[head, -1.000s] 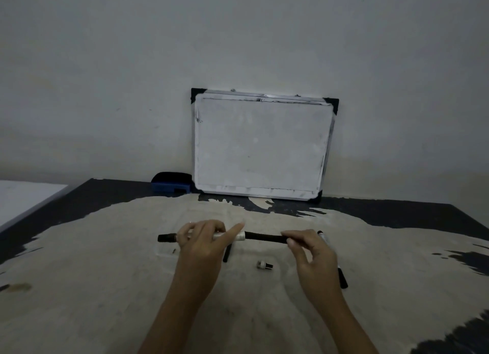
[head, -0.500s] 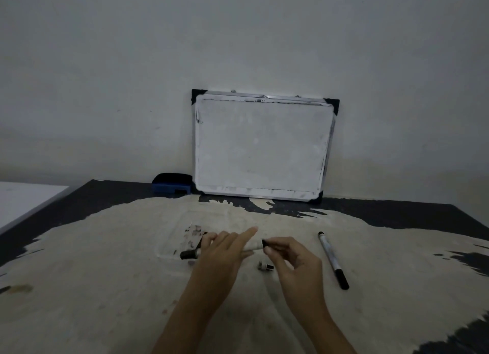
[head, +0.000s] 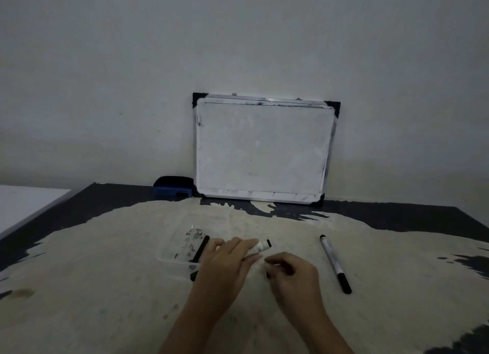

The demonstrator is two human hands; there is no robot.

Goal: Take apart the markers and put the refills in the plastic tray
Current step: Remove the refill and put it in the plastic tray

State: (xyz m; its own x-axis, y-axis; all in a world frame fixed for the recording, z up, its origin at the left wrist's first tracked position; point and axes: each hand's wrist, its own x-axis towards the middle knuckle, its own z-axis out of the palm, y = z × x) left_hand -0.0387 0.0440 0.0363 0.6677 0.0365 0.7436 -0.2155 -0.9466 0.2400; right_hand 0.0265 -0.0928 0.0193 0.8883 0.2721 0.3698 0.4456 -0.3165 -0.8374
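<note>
No writing can be read anywhere. The clear plastic tray (head: 176, 258), ink-smudged, holds one black refill (head: 199, 253) lying slantwise. The left hand (head: 227, 261) clasps a white marker barrel (head: 261, 246) in its grip. The right hand (head: 291, 271), just beside it, is curled; what its grip holds I cannot tell. A whole marker (head: 334, 263) lies on the tabletop (head: 105, 287), right.

Clear plastic tray (head: 174, 258) sitting left of centre, ink-smudged. Black refill (head: 200, 251) lying slanted inside it, far end leaning over rim. White marker barrel (head: 262, 246) pointing up-right. Whole marker (head: 334, 263) lying capped, well right.
</note>
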